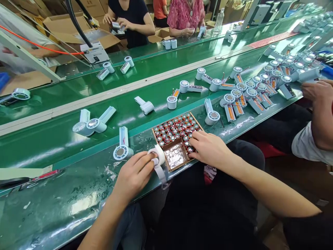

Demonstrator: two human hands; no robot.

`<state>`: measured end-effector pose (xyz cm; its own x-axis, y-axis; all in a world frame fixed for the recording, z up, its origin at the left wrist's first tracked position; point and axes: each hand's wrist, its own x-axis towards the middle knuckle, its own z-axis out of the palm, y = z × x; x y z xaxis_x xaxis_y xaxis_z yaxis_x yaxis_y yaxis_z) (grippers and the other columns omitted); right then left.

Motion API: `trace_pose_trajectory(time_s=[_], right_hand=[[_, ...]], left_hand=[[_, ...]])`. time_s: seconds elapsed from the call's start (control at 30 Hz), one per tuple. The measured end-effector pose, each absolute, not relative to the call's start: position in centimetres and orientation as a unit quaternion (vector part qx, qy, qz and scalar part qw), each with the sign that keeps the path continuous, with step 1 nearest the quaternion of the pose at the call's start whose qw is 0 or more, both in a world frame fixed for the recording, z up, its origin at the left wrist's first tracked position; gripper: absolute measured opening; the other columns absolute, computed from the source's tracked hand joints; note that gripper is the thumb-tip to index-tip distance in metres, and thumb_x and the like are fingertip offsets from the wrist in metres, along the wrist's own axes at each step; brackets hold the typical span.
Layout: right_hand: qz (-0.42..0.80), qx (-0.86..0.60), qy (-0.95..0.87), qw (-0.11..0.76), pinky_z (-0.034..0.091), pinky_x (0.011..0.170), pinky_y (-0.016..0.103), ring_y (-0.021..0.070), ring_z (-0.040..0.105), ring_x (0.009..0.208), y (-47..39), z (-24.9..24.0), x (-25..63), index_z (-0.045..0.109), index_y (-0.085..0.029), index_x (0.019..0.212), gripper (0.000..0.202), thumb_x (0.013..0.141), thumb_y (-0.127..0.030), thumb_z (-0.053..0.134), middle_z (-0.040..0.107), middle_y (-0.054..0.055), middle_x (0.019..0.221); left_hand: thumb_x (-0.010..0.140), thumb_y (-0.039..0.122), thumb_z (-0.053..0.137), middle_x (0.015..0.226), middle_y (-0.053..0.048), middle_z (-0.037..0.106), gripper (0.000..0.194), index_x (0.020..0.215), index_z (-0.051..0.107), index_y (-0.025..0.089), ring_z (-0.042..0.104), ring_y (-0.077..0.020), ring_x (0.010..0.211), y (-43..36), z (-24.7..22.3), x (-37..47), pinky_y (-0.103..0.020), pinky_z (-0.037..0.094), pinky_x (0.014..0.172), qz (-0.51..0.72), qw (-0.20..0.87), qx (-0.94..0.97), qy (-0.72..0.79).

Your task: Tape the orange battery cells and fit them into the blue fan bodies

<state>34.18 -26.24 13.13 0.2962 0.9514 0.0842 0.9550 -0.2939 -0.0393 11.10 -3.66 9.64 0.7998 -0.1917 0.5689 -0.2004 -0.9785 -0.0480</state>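
Note:
My left hand [136, 173] is closed around a roll of white tape [160, 155], and a loose strip hangs down from it at the table's front edge. Right of the roll lies a shallow cardboard box [166, 168] filled with upright small round motors [173, 130] with red and black wires. Its near left part is bare down to the clear plastic lining. My right hand [208, 147] reaches over the box's right side, fingers bent down at the motors there. Whether its fingertips grip one is hidden. A pale blue fan housing [122, 147] stands left of the box.
A green conveyor [59, 146] runs behind the bench, carrying several fan housings. Many wired housings [251, 93] crowd the right side near a co-worker's hand [318, 92]. Scissors [31, 180] lie at the left. Two people [132, 21] handle parts across the line.

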Motion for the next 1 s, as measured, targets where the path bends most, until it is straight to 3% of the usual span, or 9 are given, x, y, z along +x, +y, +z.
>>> trace_pose_trajectory(time_s=[0.07,0.13,0.23,0.33,0.47,0.57,0.83,0.9,1.0], right_hand=[[0.004,-0.791,-0.600,0.120,0.057,0.086,0.042,0.0293,0.064,0.100,-26.4,12.8,34.3,0.071,-0.020,0.090,0.013,0.087,-0.028,0.081,0.066,0.010,0.104],[0.053,-0.762,-0.575,0.294,0.058,0.092,0.043,0.0270,0.065,0.103,-27.3,12.6,34.6,0.071,-0.022,0.092,0.011,0.088,-0.029,0.079,0.066,0.008,0.107],[0.115,-0.655,-0.422,0.616,0.060,0.096,0.046,0.0262,0.068,0.111,-28.6,12.8,34.4,0.068,-0.030,0.116,0.025,0.096,-0.043,0.069,0.069,0.006,0.118],[0.157,-0.555,-0.288,0.765,0.063,0.095,0.050,0.0273,0.068,0.120,-29.0,13.0,32.5,0.055,-0.038,0.141,0.042,0.101,-0.052,0.058,0.066,0.006,0.136],[0.174,-0.538,-0.267,0.780,0.065,0.095,0.048,0.0280,0.073,0.115,-29.5,12.7,30.4,0.054,-0.036,0.144,0.055,0.094,-0.039,0.077,0.074,0.006,0.125],[0.188,-0.551,-0.285,0.762,0.066,0.094,0.048,0.0296,0.075,0.113,-30.9,12.7,30.6,0.064,-0.032,0.135,0.044,0.094,-0.034,0.078,0.079,0.006,0.116],[0.230,-0.700,-0.414,0.534,0.064,0.087,0.033,0.0203,0.077,0.092,-30.1,13.0,30.0,0.069,-0.025,0.137,0.036,0.102,-0.030,0.062,0.079,0.002,0.107],[0.243,-0.698,-0.402,0.540,0.065,0.087,0.033,0.0207,0.077,0.094,-29.8,12.7,29.9,0.069,-0.026,0.136,0.037,0.099,-0.029,0.067,0.079,0.001,0.110],[0.222,-0.659,-0.325,0.640,0.067,0.088,0.036,0.0238,0.078,0.098,-29.4,12.1,30.1,0.072,-0.026,0.128,0.039,0.090,-0.030,0.078,0.080,0.002,0.108]], left_hand=[[0.095,0.005,0.060,0.113,-0.011,0.075,0.018,0.106,0.066,0.016,0.068,-0.0268,0.113,-4.4,10.1,11.7,-0.041,0.062,0.096,0.293,0.014,0.949,-0.114],[0.095,0.003,0.057,0.113,-0.011,0.075,0.018,0.102,0.068,0.016,0.068,-0.0266,0.114,-5.0,10.5,12.1,-0.041,0.062,0.095,0.284,0.022,0.950,-0.123],[0.095,0.002,0.056,0.117,-0.011,0.075,0.019,0.100,0.069,0.015,0.067,-0.0274,0.117,-5.7,11.0,12.6,-0.041,0.063,0.093,0.267,0.032,0.952,-0.143],[0.095,0.001,0.057,0.121,-0.010,0.074,0.021,0.103,0.069,0.017,0.067,-0.0282,0.120,-6.1,11.7,13.2,-0.042,0.063,0.092,0.246,0.022,0.956,-0.156],[0.097,0.006,0.060,0.121,-0.009,0.074,0.018,0.105,0.071,0.018,0.067,-0.0292,0.124,-6.5,13.0,13.9,-0.043,0.064,0.095,0.234,0.003,0.956,-0.180],[0.096,0.005,0.061,0.120,-0.008,0.074,0.020,0.106,0.072,0.018,0.068,-0.0303,0.123,-6.7,13.9,14.2,-0.044,0.065,0.094,0.227,-0.020,0.954,-0.195],[0.097,0.011,0.063,0.115,-0.004,0.074,0.017,0.103,0.075,0.021,0.068,-0.0267,0.114,-8.7,15.1,16.1,-0.042,0.063,0.095,0.248,-0.107,0.935,-0.228],[0.096,0.010,0.062,0.110,-0.004,0.074,0.017,0.100,0.075,0.021,0.069,-0.0249,0.106,-9.2,15.5,16.5,-0.041,0.062,0.091,0.249,-0.116,0.933,-0.233],[0.096,0.009,0.061,0.098,-0.004,0.073,0.015,0.096,0.073,0.020,0.066,-0.0205,0.085,-10.0,15.5,16.9,-0.039,0.058,0.075,0.258,-0.107,0.931,-0.234]])
